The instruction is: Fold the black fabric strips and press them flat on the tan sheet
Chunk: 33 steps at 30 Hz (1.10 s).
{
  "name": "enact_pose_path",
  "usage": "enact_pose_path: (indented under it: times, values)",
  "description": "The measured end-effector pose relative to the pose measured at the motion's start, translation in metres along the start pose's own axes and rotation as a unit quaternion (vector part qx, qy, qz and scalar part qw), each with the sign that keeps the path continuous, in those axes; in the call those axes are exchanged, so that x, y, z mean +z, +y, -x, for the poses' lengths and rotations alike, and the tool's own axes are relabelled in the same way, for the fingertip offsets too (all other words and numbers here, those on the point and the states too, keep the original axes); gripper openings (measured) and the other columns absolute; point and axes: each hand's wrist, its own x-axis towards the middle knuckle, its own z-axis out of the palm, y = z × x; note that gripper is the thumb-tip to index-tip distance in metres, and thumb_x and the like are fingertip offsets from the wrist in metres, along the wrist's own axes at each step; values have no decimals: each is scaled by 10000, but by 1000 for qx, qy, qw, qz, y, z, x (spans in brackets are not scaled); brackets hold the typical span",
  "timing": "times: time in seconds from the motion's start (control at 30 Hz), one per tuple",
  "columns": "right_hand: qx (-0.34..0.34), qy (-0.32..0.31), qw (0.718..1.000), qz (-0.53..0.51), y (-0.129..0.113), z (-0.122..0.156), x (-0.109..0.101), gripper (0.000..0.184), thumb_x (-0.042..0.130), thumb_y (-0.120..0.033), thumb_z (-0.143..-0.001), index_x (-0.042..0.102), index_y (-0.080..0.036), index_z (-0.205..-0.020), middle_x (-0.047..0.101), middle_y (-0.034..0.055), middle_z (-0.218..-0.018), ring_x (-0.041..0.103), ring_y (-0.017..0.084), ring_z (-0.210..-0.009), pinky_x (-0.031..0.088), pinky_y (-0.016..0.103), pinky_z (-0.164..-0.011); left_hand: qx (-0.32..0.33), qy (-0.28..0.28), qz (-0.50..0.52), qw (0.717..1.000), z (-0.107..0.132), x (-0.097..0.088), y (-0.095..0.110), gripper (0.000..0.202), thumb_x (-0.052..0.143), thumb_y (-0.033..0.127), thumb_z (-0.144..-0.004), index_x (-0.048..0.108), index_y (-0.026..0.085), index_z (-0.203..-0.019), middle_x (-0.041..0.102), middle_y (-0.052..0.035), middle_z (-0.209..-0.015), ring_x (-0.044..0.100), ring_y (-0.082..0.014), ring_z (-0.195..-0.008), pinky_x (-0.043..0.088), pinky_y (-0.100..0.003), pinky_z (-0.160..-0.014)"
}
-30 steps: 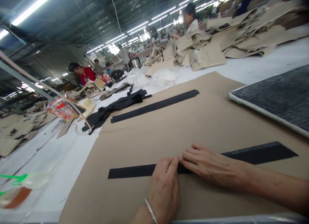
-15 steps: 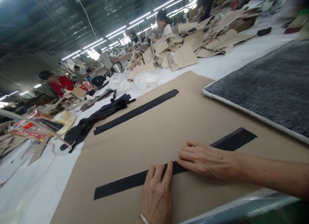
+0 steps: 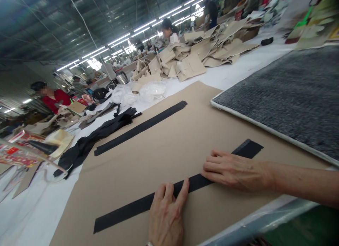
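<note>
A long black strip [image 3: 124,210] lies slantwise across a large tan sheet [image 3: 159,147]. My left hand [image 3: 167,214] rests on the strip near its middle, fingertips touching it, thumb and forefinger apart. Further right, my right hand [image 3: 235,170] lies palm down over the same strip, fingers side by side and slightly bent; it hides part of the strip. The strip's right end shows beyond that hand. Parallel to it, a second black strip [image 3: 140,127] lies on the far side of the sheet.
A dark grey fuzzy board [image 3: 286,97] with a white edge overlaps the sheet at right. Crumpled black fabric [image 3: 97,140] lies at left. Behind are clear plastic bags [image 3: 153,90] and a heap of tan pieces [image 3: 190,66]. A person in red [image 3: 55,99] is at far left.
The view has shifted slightly, so most things sit further left. My right hand has slid rightward along the strip, away from my left hand, widening the gap between them.
</note>
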Motion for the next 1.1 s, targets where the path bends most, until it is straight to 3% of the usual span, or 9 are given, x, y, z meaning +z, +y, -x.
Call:
enact_pose_path:
  times: [0.17,0.27,0.4,0.5,0.57,0.77,0.9,1.1]
  values:
    - [6,3,1000,14,4,16,-7,228,378,-78,-963,583,-115,-1055,536,38,-833,483,181,-756,315,354,-757,8,11,-7,1000,1,1,-3,810,417,-57,-747,366,345,-1449,506,-49,-964,477,-209,-873,454,-320,-783]
    - [9,11,1000,19,5,23,-9,235,378,-84,-968,583,-123,-1078,548,46,-847,497,180,-777,331,354,-769,-6,36,4,999,-3,-3,-1,718,421,-51,-762,495,340,-1360,528,-63,-1018,505,-215,-907,462,-347,-800]
    - [12,-7,1000,28,5,25,-10,237,369,-84,-968,573,-120,-1083,549,51,-857,487,181,-791,331,363,-780,36,85,76,993,-28,-13,21,536,396,-16,-818,565,228,-1264,541,-97,-1199,514,-239,-1045,462,-389,-893]
    - [18,-16,999,31,4,25,-9,199,373,-112,-977,570,-131,-996,540,42,-854,472,178,-785,321,366,-777,75,35,157,984,-51,-12,45,474,381,4,-848,538,149,-1271,605,-88,-1081,545,-211,-968,488,-344,-885]
    - [20,-20,999,37,4,26,-10,188,380,-122,-977,563,-143,-938,540,40,-861,467,178,-790,320,364,-773,78,6,159,984,-60,-7,56,457,384,-4,-837,553,111,-1246,619,-91,-1013,549,-218,-919,506,-353,-855]
    - [15,-16,998,55,11,43,-17,210,383,-116,-973,570,-150,-883,539,43,-846,462,171,-788,333,344,-765,113,12,107,988,-59,9,57,491,403,-17,-812,530,37,-1284,605,-118,-984,520,-242,-893,513,-375,-813]
    - [30,-13,998,56,16,57,-21,220,373,-120,-979,583,-146,-920,536,42,-832,468,170,-786,336,340,-766,126,7,66,990,-60,9,57,577,416,-38,-784,485,57,-1349,596,-111,-998,505,-245,-897,502,-374,-816]
    - [44,-27,997,60,19,71,-24,210,372,-115,-973,579,-143,-968,538,37,-843,468,173,-787,331,347,-795,120,2,19,993,-67,6,64,671,454,-30,-769,442,173,-1409,581,-86,-1021,494,-243,-884,479,-392,-813]
